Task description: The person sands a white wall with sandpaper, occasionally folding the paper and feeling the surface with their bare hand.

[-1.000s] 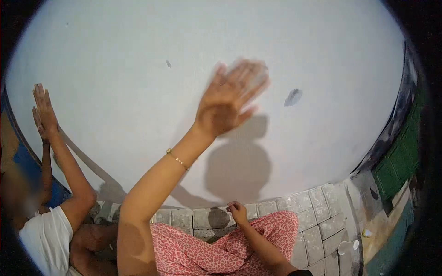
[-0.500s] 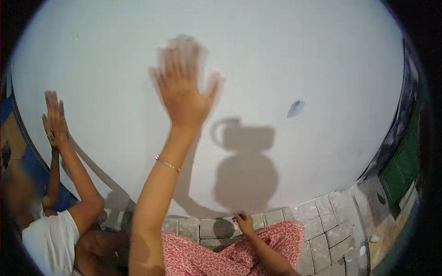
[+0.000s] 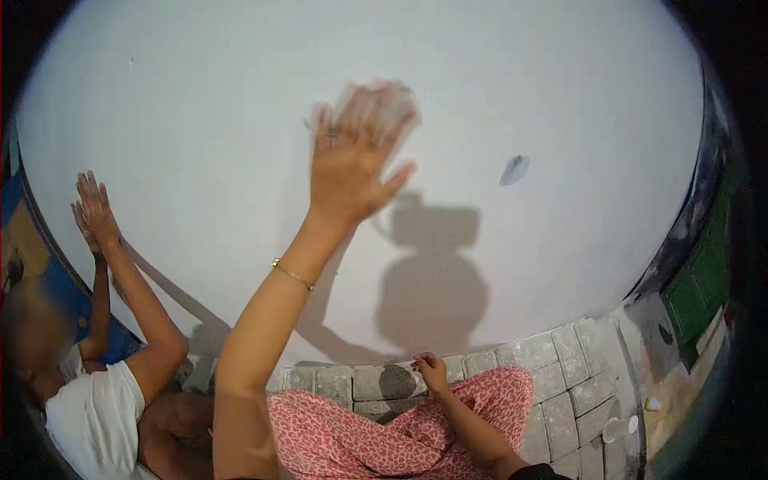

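My left hand [image 3: 356,156] lies against a large pale wall [image 3: 576,104], its fingers stretched out and smeared by motion. A greyish patch shows at its fingertips, too blurred to name. A ring sits on one finger and a thin bracelet [image 3: 293,276] circles the wrist. Low down near the foot of the wall, my right hand [image 3: 433,374] hovers by my knee. Its fingers are loosely bent and apart, and I see nothing in them. To the right of my left hand, a grey leaf-shaped mark [image 3: 514,170] is on the wall.
At the left crouches another person in a white shirt [image 3: 92,420], both hands [image 3: 96,220] flat on the wall. Grey paving blocks [image 3: 552,368] run along its base. Small white round items [image 3: 620,430] lie at lower right, near a green panel [image 3: 696,296].
My left hand has swept right and slightly down across the wall, staying flat. My right hand has shifted a little up and to the right. The other person's hands stay nearly where they were.
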`<state>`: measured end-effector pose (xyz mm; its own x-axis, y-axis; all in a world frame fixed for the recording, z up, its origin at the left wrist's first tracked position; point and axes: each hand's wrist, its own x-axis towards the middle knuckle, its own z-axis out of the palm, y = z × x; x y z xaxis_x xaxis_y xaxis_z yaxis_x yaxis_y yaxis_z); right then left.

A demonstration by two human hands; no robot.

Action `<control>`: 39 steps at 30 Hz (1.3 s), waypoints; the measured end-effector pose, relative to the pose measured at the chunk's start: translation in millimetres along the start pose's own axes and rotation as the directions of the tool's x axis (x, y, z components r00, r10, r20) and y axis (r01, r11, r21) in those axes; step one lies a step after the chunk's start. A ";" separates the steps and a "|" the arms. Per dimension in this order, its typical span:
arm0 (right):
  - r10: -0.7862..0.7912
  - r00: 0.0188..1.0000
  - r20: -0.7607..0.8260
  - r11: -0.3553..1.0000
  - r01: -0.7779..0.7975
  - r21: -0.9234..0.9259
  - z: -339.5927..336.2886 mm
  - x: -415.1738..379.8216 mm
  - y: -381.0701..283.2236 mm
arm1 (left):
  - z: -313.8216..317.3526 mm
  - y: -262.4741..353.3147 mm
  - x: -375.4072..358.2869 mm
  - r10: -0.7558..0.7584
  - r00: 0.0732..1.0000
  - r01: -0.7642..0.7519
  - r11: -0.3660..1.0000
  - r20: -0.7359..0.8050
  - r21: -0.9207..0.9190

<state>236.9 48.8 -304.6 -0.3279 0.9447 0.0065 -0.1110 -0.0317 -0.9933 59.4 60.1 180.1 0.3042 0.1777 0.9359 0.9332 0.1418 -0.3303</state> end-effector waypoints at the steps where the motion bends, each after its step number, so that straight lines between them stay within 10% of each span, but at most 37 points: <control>1: -0.001 1.000 0.005 1.000 0.001 -0.005 -0.3 0.6 -1.6 | 0.3 2.3 -6.4 0.248 0.956 -0.230 0.965 0.155 -0.128; 2: 0.038 0.999 0.020 0.999 -0.038 -0.020 0.0 2.2 -3.6 | 1.2 -4.1 -8.0 0.245 0.957 -0.227 0.966 0.155 -0.124; 5: 0.097 0.995 0.019 0.995 -0.097 -0.033 -0.3 -1.6 -11.0 | 0.0 -33.2 -1.4 -0.434 0.885 0.447 0.893 -0.168 0.048; 12: 0.065 0.998 0.012 0.997 -0.064 -0.040 -2.7 -1.5 -3.3 | -10.3 -9.0 -33.4 0.070 0.970 -0.062 0.997 0.234 -0.044; 16: 0.059 0.998 0.023 0.997 -0.058 -0.055 -4.3 -10.9 -17.7 | -0.1 -32.6 -30.4 -0.482 0.847 0.486 0.873 -0.223 -0.038; 20: 0.064 0.998 -0.003 0.995 -0.064 -0.070 -5.9 -1.9 3.9 | -1.9 -0.2 -58.8 0.084 0.977 -0.093 0.995 0.195 0.038; 22: 0.090 0.996 0.001 0.988 -0.089 -0.127 -4.4 -2.8 -7.1 | -4.4 -10.8 -62.1 0.084 0.980 -0.087 0.996 0.182 0.007; 25: 0.098 0.995 0.008 0.990 -0.097 -0.102 -6.4 -5.6 -13.6 | -1.9 -30.0 -57.8 -0.421 0.905 0.423 0.906 -0.064 0.022; 29: 0.102 0.995 0.016 0.991 -0.100 -0.085 -4.9 -7.4 -18.4 | -0.1 -5.1 -83.4 0.005 0.986 -0.010 1.000 0.165 0.028; 36: 0.085 0.996 0.002 0.990 -0.084 -0.111 -6.5 -8.1 -6.7 | -3.5 -15.0 -97.6 -0.421 0.906 0.422 0.907 -0.032 -0.001; 39: 0.071 0.997 0.001 0.997 -0.071 -0.027 -6.3 -7.3 -6.2 | -6.4 -3.9 -121.1 -0.016 0.987 0.006 0.998 0.161 0.066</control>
<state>245.9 44.1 -299.3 -0.3363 0.9396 -0.0640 -0.0617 -0.0898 -0.9940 20.1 31.8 68.9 0.2543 0.3300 0.9091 0.9203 0.2064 -0.3323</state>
